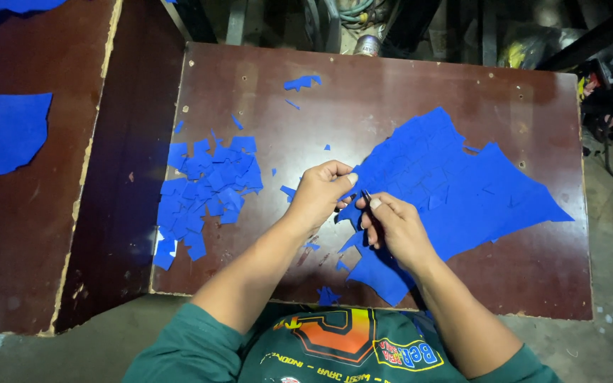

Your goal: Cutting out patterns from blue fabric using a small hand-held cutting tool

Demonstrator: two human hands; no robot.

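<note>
My left hand [318,190] pinches edge of large blue marked fabric sheet [455,191]. My right hand [394,225] grips dark-handled scissors [363,206], blades at sheet edge between hands. Heap of small blue cut squares [203,188] lies left of left hand on dark red-brown wooden table [391,85].

Bright blue sheet [448,184] and blue cut pieces [207,191] on dark reddish-brown table [391,92]

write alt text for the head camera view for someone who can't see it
Two bare hands work at the edge of a large blue sheet: the left hand pinches it while the right hand holds dark scissors. A pile of small blue cut pieces lies left on the dark red table.
</note>
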